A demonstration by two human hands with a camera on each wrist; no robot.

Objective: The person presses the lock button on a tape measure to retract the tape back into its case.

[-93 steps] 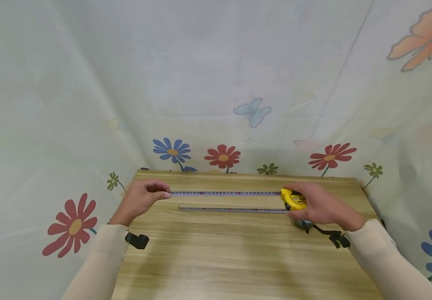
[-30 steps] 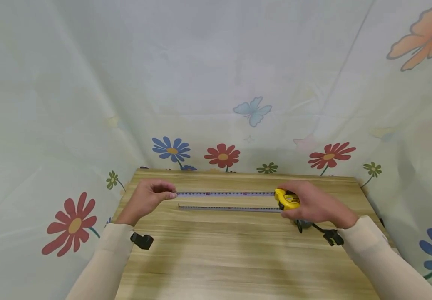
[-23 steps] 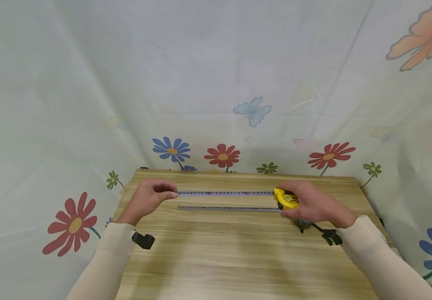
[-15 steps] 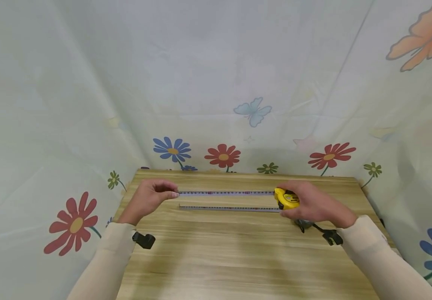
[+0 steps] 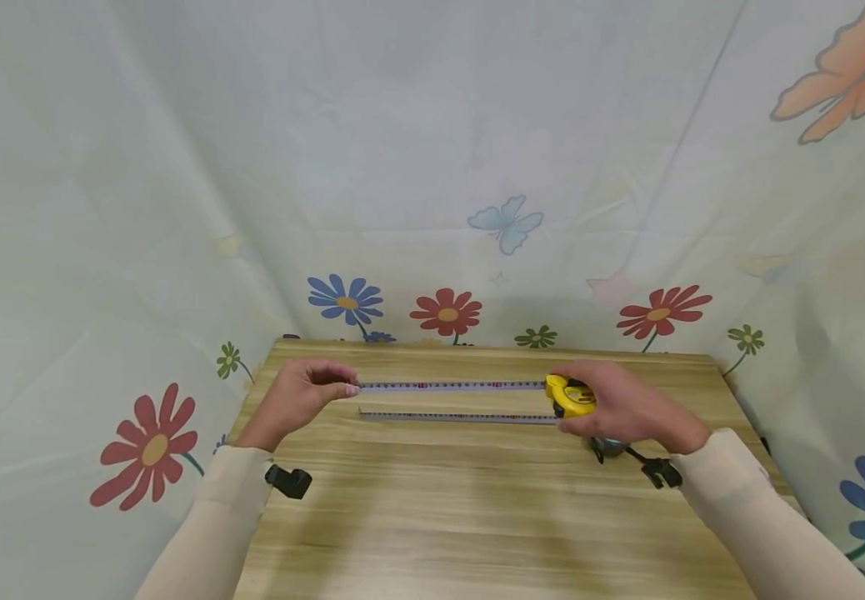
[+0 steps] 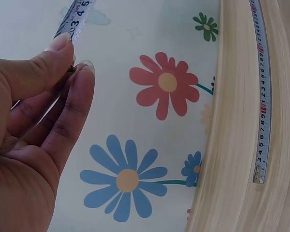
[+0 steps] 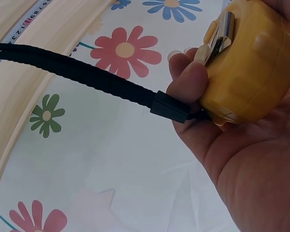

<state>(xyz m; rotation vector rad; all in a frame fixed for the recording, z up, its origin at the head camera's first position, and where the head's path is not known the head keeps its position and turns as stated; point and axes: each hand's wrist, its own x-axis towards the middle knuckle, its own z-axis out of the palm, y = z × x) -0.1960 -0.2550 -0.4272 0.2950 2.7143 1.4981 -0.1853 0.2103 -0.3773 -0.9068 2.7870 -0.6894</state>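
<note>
My right hand [image 5: 631,407] grips a yellow tape measure [image 5: 577,398] above the far part of the table, its case filling the palm in the right wrist view. From its mouth a printed steel blade [image 5: 455,386] runs level to my left hand [image 5: 297,398], whose thumb and fingers pinch the end. The left wrist view has the blade [image 6: 76,19] emerging past the thumb; its end hook is mostly hidden. Nearer me, a second tape blade [image 5: 455,416] lies extended on the wood, hook end at the left. A grey-blue case [image 5: 609,447] shows partly beneath the right hand.
A black wrist strap [image 7: 82,72] hangs from the yellow case in the right wrist view. The wood-grain table [image 5: 462,500] meets a flower-printed curtain [image 5: 402,208] at the back and sides. Dark clips [image 5: 288,482] sit at both cuffs.
Over three seconds my hands have come closer: the left shifted slightly right, the right with the yellow tape measure slightly left. The blade between them is shorter. The second blade stays put.
</note>
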